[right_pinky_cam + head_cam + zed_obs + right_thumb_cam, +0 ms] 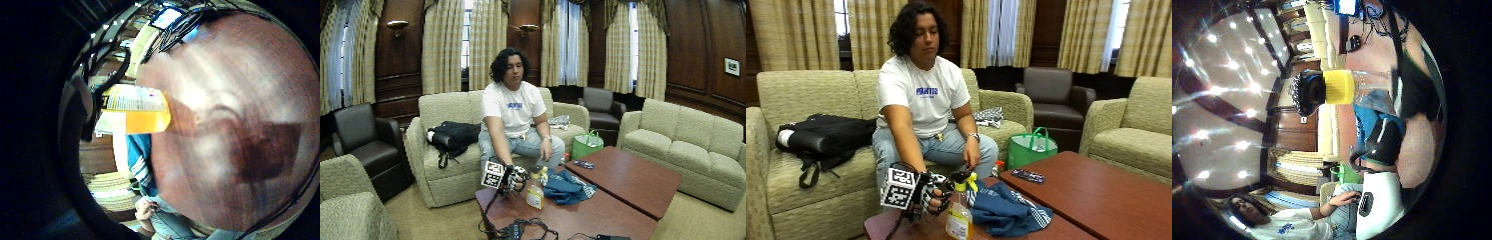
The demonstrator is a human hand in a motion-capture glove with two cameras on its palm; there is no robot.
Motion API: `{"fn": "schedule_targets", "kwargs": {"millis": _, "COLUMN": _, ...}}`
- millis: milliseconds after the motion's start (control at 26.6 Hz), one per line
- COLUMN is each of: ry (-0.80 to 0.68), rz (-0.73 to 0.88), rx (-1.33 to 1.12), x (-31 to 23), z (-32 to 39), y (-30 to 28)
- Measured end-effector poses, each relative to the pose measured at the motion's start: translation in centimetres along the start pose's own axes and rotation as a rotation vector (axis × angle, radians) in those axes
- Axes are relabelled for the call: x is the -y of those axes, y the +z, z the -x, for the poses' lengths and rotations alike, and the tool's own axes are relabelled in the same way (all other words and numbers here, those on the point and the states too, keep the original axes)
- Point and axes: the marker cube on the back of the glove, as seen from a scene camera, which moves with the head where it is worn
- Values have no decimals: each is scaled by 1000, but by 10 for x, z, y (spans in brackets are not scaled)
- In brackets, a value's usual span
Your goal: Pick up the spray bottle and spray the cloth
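In the outside view the spray bottle [959,212], clear with orange liquid, a yellow collar and a black trigger head, stands upright at the near end of the brown table [1092,200]. My gloved right hand [936,192] grips its neck from the side, fingers curled round it. A blue cloth [1007,211] lies crumpled on the table just beside the bottle, on the side away from my hand. The palm views show the bottle's label [137,107] and its yellow collar [1338,87] close by, with the cloth [1371,122] behind. Whether the bottle's base touches the table is hidden.
The person's bare hand [970,162] rests on a knee. A small dark device [1028,175] lies on the far table part. A green bag [1031,147] stands on the floor by the couch, a black backpack [826,135] on the couch. Cables [520,229] lie at the table's near edge.
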Motion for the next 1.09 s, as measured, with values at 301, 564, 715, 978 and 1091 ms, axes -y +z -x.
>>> {"fn": "schedule_targets", "kwargs": {"millis": 301, "ry": -30, "rz": 8, "rx": -8, "x": 6, "z": 13, "y": 17}}
{"fn": "schedule_targets", "kwargs": {"millis": 564, "ry": -37, "rz": 35, "rx": -6, "x": 23, "z": 18, "y": 25}}
{"fn": "schedule_targets", "kwargs": {"millis": 715, "ry": -29, "rz": 74, "rx": -14, "x": 32, "z": 21, "y": 28}}
{"fn": "schedule_targets", "kwargs": {"millis": 978, "ry": -29, "rz": 117, "rx": -20, "x": 38, "z": 27, "y": 45}}
{"fn": "schedule_targets", "kwargs": {"millis": 1091, "ry": -35, "rz": 100, "rx": -18, "x": 42, "z": 31, "y": 47}}
